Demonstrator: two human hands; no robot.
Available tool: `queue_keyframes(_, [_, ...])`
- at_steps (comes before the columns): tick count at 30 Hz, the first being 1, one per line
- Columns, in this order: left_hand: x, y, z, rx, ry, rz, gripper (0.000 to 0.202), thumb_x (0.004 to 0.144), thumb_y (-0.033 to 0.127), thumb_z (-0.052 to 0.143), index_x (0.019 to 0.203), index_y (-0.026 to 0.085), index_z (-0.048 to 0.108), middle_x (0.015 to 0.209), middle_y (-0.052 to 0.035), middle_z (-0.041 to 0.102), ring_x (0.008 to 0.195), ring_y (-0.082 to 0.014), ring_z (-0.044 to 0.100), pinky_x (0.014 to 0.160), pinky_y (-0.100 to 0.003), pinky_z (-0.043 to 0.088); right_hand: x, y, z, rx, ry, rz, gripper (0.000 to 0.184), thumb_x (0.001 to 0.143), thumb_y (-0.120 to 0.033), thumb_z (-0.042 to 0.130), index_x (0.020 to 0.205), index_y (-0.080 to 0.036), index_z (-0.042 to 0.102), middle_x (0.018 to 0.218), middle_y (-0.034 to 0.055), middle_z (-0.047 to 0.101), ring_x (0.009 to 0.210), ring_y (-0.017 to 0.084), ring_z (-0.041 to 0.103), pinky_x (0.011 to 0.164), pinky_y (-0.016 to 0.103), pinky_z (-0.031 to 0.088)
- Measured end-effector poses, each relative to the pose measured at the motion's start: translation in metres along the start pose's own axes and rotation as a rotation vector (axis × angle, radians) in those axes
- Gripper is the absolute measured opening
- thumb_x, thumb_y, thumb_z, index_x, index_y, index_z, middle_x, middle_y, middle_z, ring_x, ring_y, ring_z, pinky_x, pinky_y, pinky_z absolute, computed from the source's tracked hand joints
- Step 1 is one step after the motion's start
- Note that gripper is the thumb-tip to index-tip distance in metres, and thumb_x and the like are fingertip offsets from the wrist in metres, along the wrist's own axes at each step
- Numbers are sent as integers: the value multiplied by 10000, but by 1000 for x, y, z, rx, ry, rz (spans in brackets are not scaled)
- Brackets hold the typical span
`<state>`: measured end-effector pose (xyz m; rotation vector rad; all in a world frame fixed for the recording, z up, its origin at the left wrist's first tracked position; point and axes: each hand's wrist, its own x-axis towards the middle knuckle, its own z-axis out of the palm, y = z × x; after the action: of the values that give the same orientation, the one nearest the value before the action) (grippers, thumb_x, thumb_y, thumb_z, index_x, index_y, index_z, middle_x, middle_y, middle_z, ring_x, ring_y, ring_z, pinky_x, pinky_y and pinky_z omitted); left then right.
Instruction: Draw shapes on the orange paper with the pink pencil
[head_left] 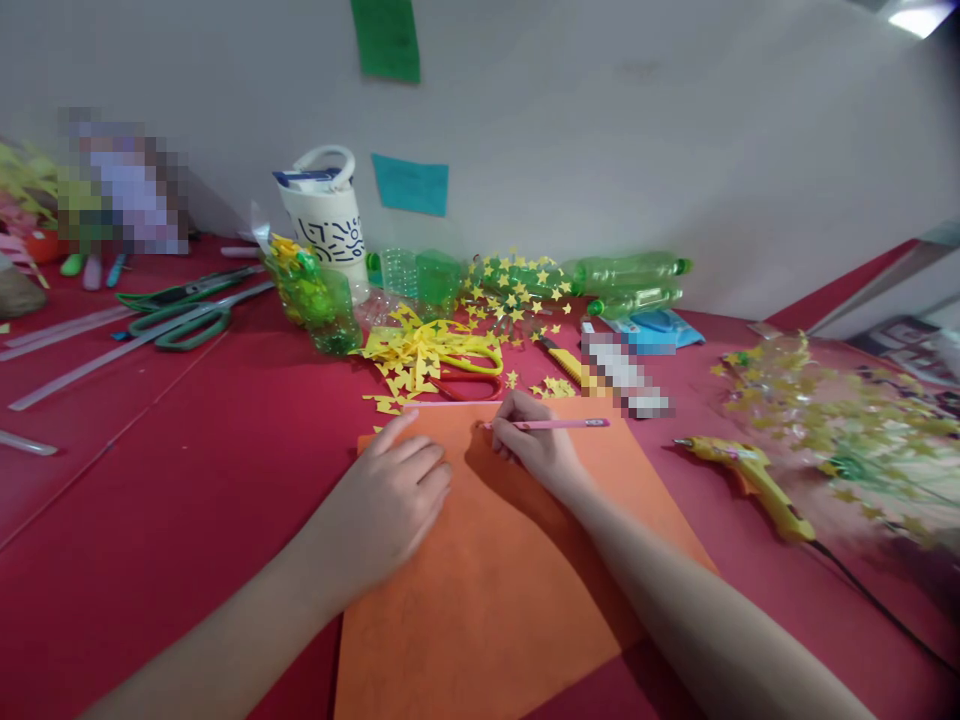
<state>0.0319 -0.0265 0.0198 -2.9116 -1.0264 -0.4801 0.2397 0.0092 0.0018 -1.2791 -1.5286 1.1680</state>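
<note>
An orange sheet of paper (pixel 510 580) lies on the red table (pixel 187 480) in front of me. My left hand (pixel 390 495) rests flat on the sheet's left part, fingers stretched out and together. My right hand (pixel 532 440) is closed round a pink pencil (pixel 559 424), its tip touching the sheet near the far edge. A thin pale strip (pixel 450 404) lies along that far edge, just beyond both hands.
Yellow paper stars and scraps (pixel 420 355) with red-and-yellow scissors (pixel 472 375) lie behind the sheet. Green plastic bottles (pixel 630 275), a white jug (pixel 326 220), green scissors (pixel 187 320), clear strips (pixel 75 365), a yellow cutter (pixel 562 360) and a yellow glue gun (pixel 757 480) with a black cord surround it.
</note>
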Motion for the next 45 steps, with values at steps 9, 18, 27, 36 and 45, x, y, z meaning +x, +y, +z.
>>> queue_keyframes(9, [-1,4,4,-114,-47,-97,223,890,189,476,1054,116,610,1171,-137,591,1082,-281,536,921,-452,458,1,3,0,-27,9,-16,92,751,-192,486,672,-203,440,539,-38,527,461,100,477,424,204,343])
queue_keyframes(18, [-3,3,6,-189,-24,-141,218,887,196,478,1069,160,592,1175,-110,583,1086,-263,528,929,-437,446,2,-1,-2,-155,41,-34,128,673,-131,488,601,-203,410,501,-50,453,468,99,406,443,222,256])
queue_keyframes(27, [-3,3,3,-213,-48,-158,232,886,190,479,1090,157,586,1190,-111,568,1095,-266,521,929,-443,441,3,-3,-4,-210,39,-62,141,652,-142,494,575,-200,391,497,-53,412,494,103,369,464,232,237])
queue_keyframes(36, [-2,4,3,-228,-34,-162,230,877,194,482,1069,167,604,1179,-115,577,1079,-274,532,917,-455,449,1,-5,-4,-207,17,-51,130,666,-147,493,590,-200,403,500,-50,441,500,110,397,469,231,244])
queue_keyframes(45, [-2,4,3,-202,-31,-158,243,878,195,490,1094,156,593,1188,-114,582,1093,-277,528,930,-457,445,0,1,-1,-168,-31,-55,122,722,-149,492,636,-202,423,529,-45,479,500,109,429,464,224,258])
